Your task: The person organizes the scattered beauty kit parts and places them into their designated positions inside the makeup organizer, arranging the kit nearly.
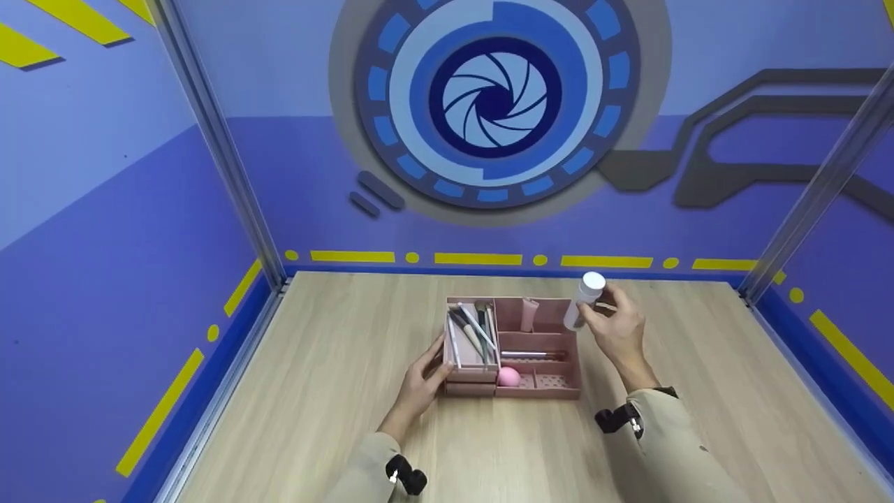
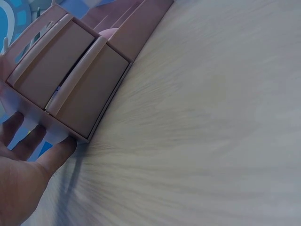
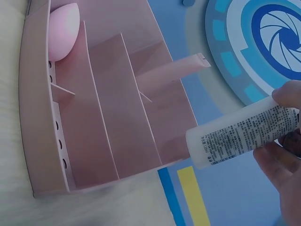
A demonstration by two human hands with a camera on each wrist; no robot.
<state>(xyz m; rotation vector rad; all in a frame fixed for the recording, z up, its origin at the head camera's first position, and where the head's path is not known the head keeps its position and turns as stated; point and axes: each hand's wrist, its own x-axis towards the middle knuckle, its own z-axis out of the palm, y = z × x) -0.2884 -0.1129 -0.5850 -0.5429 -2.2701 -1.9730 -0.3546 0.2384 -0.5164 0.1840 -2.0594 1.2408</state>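
Note:
A pink desktop organizer [image 1: 538, 395] stands on the wooden table. My right hand [image 1: 618, 328] grips a white bottle [image 1: 574, 314] with a white cap, tilted over the organizer's back right compartment; printed text covers its side [image 3: 244, 134] in the right wrist view. My left hand [image 1: 419, 381] rests against the organizer's left side, its fingertips touching the wall next to the two drawers [image 2: 87, 89]. Makeup brushes [image 1: 475, 332] lie in the top left tray. A pink tube [image 1: 529, 314] stands in the back compartment, and a pink makeup sponge [image 1: 510, 377] sits at the front.
A slim brush [image 1: 534, 355] lies in the organizer's middle compartment. The wooden table [image 1: 335, 349] is enclosed by blue and purple printed panels [image 1: 293, 175], with metal posts [image 1: 230, 154] at the back corners.

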